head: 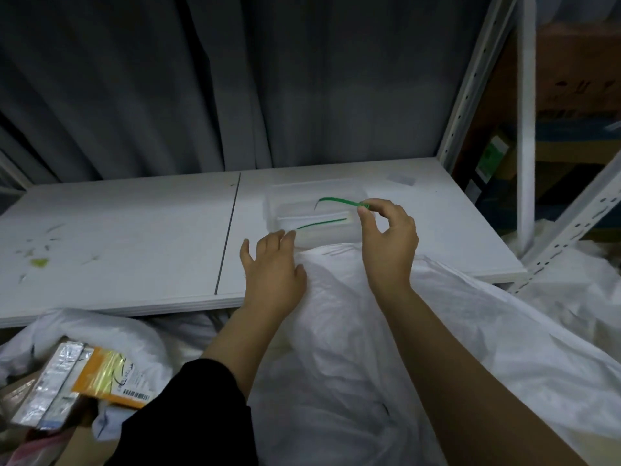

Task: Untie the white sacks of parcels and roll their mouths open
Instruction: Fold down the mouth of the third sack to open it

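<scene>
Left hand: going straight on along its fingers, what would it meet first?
The left hand would most likely meet the near wall of the clear tray on the white table; its fingertips look almost there, though depth is unclear.

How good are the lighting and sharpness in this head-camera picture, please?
Head view: dim overall, grey curtain dark; white sack and shelf board brightest; slight blur softens the left hand and parcels; green tie in the right hand reads clearly; wide-angle bending tilts the rack post.

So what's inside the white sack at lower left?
An orange parcel and a silver parcel show at the open mouth of the sack. Anything deeper is covered by them and the black sleeve.
</scene>
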